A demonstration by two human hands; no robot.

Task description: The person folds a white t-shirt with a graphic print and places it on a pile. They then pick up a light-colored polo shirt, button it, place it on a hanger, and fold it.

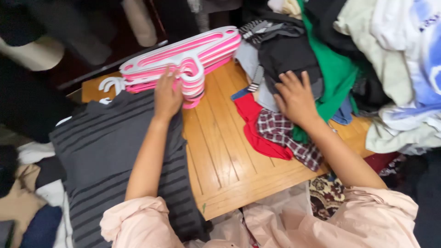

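My left hand [167,95] rests on the near edge of a stack of pink and white plastic hangers [183,57] lying on a wooden table [225,151], fingers touching the top hanger. Under my left forearm lies a dark grey striped garment [98,156], spread over the table's left side. My right hand [296,98] is pressed flat, fingers apart, on a dark grey garment [287,55] at the edge of a big clothes pile. A red cloth [252,121] and a plaid checked cloth [287,138] lie just below that hand.
A heap of clothes [381,59] covers the right side: green, black, white and pale blue pieces. More folded clothes [27,193] sit at the lower left. A patterned rug [326,193] shows below the table's front edge. Dark furniture stands behind.
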